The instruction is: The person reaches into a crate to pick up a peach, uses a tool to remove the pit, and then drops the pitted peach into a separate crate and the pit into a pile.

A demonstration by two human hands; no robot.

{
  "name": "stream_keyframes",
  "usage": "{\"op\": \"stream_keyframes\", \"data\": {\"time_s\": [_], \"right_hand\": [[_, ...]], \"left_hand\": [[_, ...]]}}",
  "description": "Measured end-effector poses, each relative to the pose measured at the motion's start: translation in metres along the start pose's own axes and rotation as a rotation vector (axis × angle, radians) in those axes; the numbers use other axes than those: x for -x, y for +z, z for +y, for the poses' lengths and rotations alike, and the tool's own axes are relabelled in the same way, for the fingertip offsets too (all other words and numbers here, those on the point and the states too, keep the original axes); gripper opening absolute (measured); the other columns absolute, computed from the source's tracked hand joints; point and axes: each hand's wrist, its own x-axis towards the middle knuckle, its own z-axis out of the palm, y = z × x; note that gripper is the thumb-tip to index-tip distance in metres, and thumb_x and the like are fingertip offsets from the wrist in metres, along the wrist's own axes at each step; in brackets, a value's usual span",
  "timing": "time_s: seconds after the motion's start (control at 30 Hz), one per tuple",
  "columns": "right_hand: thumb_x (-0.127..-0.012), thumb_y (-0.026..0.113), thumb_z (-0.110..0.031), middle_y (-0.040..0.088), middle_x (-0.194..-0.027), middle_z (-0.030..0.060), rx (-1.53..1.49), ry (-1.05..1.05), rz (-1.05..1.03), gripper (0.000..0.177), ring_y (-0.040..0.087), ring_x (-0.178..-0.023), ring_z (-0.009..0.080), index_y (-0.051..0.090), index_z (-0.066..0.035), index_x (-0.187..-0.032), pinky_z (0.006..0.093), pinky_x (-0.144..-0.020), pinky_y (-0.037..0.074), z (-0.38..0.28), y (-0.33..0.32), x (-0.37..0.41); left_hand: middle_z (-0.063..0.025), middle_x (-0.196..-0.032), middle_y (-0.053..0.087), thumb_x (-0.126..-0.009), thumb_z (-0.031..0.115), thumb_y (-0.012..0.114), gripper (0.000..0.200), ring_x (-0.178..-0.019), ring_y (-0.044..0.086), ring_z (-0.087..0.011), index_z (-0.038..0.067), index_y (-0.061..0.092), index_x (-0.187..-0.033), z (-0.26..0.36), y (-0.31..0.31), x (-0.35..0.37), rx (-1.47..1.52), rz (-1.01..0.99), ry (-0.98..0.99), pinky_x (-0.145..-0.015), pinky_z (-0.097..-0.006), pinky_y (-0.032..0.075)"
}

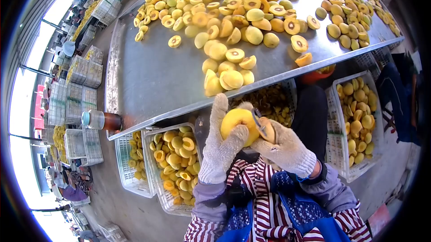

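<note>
Both hands wear pale knitted gloves and meet just below the metal table's front edge. My left hand [221, 141] is closed round a yellow fruit half [239, 124], its thumb across the front. My right hand [285, 145] grips a small tool with a dark curved blade [257, 118], which touches the fruit's right side. The tool's handle is mostly hidden by the fingers. Just beyond my hands, a cluster of halved yellow fruit [232, 79] lies near the table's edge.
More halved fruit [254, 14] is spread over the metal table [148, 76]. Crates of fruit stand on the floor, left [150, 152] and right [332, 130]. A jar of brown liquid [102, 120] is at the table's left corner. People and stacked crates [74, 100] are farther left.
</note>
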Motion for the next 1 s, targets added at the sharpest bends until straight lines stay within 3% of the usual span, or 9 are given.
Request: {"op": "stream_keyframes", "data": {"time_s": [0.1, 0.23, 0.27, 0.3, 0.37, 0.5, 0.77, 0.97, 1.0], "right_hand": [[-0.089, 0.071, -0.027, 0.069, -0.088, 0.0163, 0.056, 0.013, 0.044, 0.037, 0.07, -0.079, 0.0263, 0.06, -0.002, -0.114, 0.0348, -0.069, 0.053, -0.007, -0.007, 0.001], [-0.089, 0.07, -0.031, 0.067, -0.081, 0.0187, 0.169, -0.026, 0.06, 0.035, 0.07, -0.075, 0.0337, 0.06, -0.003, -0.108, 0.0373, -0.066, 0.053, -0.001, 0.001, 0.006], [-0.089, 0.07, -0.037, 0.067, -0.079, 0.02, 0.264, -0.049, 0.039, 0.038, 0.069, -0.074, 0.0369, 0.058, -0.003, -0.104, 0.0396, -0.064, 0.053, 0.0, 0.004, 0.008], [-0.089, 0.068, -0.043, 0.066, -0.077, 0.0209, 0.352, -0.063, 0.019, 0.042, 0.068, -0.071, 0.0382, 0.058, -0.004, -0.102, 0.0415, -0.062, 0.052, 0.005, 0.006, 0.008], [-0.087, 0.073, -0.037, 0.065, -0.076, 0.0163, 0.439, 0.023, -0.014, 0.041, 0.068, -0.066, 0.0272, 0.058, -0.002, -0.104, 0.035, -0.061, 0.052, 0.003, 0.008, 0.008], [-0.087, 0.072, -0.04, 0.065, -0.075, 0.018, 0.486, -0.045, 0.043, 0.044, 0.068, -0.069, 0.035, 0.057, -0.002, -0.105, 0.0374, -0.06, 0.052, 0.007, 0.012, 0.006], [-0.088, 0.07, -0.039, 0.066, -0.076, 0.0178, 0.657, -0.051, 0.078, 0.043, 0.067, -0.068, 0.0377, 0.057, -0.003, -0.108, 0.0411, -0.057, 0.053, 0.012, 0.013, 0.005], [-0.089, 0.069, -0.031, 0.066, -0.074, 0.0155, 0.406, -0.121, 0.03, 0.039, 0.068, -0.064, 0.0357, 0.055, -0.002, -0.11, 0.042, -0.056, 0.052, 0.021, 0.014, 0.008], [-0.092, 0.061, -0.029, 0.068, -0.08, 0.0196, 0.262, -0.117, -0.016, 0.043, 0.069, -0.073, 0.038, 0.052, -0.006, -0.127, 0.0447, -0.065, 0.055, 0.013, 0.014, 0.01]], "left_hand": [[-0.0166, -0.128, 0.061, -0.092, 0.018, 0.07, 0.06, -0.115, 0.06, -0.0227, -0.001, 0.041, -0.142, 0.002, -0.02, -0.001, -0.05, -0.119, -0.218, -0.102, -0.0358, 0.048], [-0.0173, -0.122, 0.064, -0.09, 0.024, 0.073, 0.054, -0.111, 0.063, -0.0255, 0.004, 0.048, -0.135, -0.012, -0.009, -0.001, 0.372, -0.01, -0.059, -0.098, -0.0384, 0.051], [-0.0162, -0.124, 0.062, -0.087, 0.036, 0.074, 0.066, -0.111, 0.063, -0.0303, 0.008, 0.045, -0.14, -0.009, -0.003, -0.001, 0.312, 0.07, -0.08, -0.094, -0.0437, 0.054], [-0.0164, -0.127, 0.06, -0.089, 0.034, 0.073, 0.062, -0.113, 0.061, -0.0299, 0.007, 0.046, -0.139, -0.008, -0.001, -0.002, 0.339, 0.069, -0.049, -0.095, -0.0436, 0.053], [-0.0167, -0.131, 0.057, -0.093, 0.03, 0.07, 0.055, -0.116, 0.059, -0.0292, 0.006, 0.047, -0.137, -0.008, 0.002, -0.002, 0.395, 0.068, 0.008, -0.098, -0.0432, 0.051], [-0.0121, -0.141, 0.051, -0.096, 0.046, 0.06, 0.057, -0.129, 0.05, -0.0305, 0.011, 0.046, -0.139, -0.013, 0.004, -0.003, 0.422, 0.073, 0.015, -0.093, -0.0459, 0.053], [-0.016, -0.144, 0.046, -0.1, 0.04, 0.056, 0.048, -0.129, 0.05, -0.0319, 0.01, 0.045, -0.136, -0.019, 0.017, 0.001, 0.37, 0.089, 0.159, -0.097, -0.047, 0.052], [-0.0177, -0.143, 0.047, -0.1, 0.046, 0.054, 0.048, -0.125, 0.053, -0.0323, 0.01, 0.048, -0.13, -0.013, 0.028, 0.007, 0.053, 0.105, 0.292, -0.097, -0.047, 0.053], [-0.018, -0.143, 0.047, -0.1, 0.045, 0.053, 0.047, -0.125, 0.053, -0.032, 0.009, 0.048, -0.131, -0.01, 0.025, 0.007, 0.034, 0.07, 0.283, -0.096, -0.0463, 0.053]]}}
